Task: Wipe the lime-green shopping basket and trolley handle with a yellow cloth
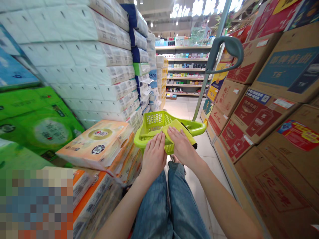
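My left hand and right hand rest flat, fingers open and gripping nothing, on the yellow-green cloth at the shopping basket rim; I fear pressing could tip it.

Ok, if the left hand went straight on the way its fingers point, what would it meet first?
The left hand rests on the near rim of the green basket, fingers pointing into it. It would likely meet the basket's far wall first; depth is hard to judge.

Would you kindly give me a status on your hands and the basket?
Left hand open, flat at near rim of green basket. Right hand open, flat on yellow-green cloth. Tissue packs crowd the left; cartons right.
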A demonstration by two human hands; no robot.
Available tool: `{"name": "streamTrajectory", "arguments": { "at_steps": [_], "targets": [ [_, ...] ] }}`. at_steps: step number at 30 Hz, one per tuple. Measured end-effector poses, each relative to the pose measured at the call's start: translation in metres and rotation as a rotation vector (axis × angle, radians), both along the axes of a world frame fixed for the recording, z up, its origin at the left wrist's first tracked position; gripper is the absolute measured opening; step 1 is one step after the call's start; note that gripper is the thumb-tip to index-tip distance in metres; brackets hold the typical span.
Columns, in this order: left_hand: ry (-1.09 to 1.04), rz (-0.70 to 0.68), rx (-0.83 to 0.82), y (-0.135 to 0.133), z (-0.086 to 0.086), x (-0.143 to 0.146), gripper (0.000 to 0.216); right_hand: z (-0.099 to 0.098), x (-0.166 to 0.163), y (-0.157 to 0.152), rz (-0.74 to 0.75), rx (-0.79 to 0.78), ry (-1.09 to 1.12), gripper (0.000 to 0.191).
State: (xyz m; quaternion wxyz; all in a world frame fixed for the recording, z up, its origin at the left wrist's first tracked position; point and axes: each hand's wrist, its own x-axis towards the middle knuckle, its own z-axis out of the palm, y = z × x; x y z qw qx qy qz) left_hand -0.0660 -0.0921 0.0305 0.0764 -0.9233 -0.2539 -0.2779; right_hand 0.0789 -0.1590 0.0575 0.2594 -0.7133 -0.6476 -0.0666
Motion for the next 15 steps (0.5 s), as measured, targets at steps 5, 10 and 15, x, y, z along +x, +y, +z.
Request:
{"name": "streamTrajectory", "arguments": {
  "at_steps": [5, 10, 15],
  "targets": [
    [0.002, -0.005, 0.011, 0.0, -0.004, 0.002, 0.07, -0.002, 0.042, -0.013, -0.122, 0.007, 0.041, 0.075],
    [0.007, 0.024, -0.018, -0.005, -0.003, 0.003, 0.069, 0.002, 0.047, -0.01, -0.31, -0.014, 0.045, 0.072],
    [0.015, 0.022, -0.034, -0.003, -0.003, 0.003, 0.069, 0.008, -0.013, 0.007, -0.219, -0.052, -0.04, 0.066]
  ]
}}
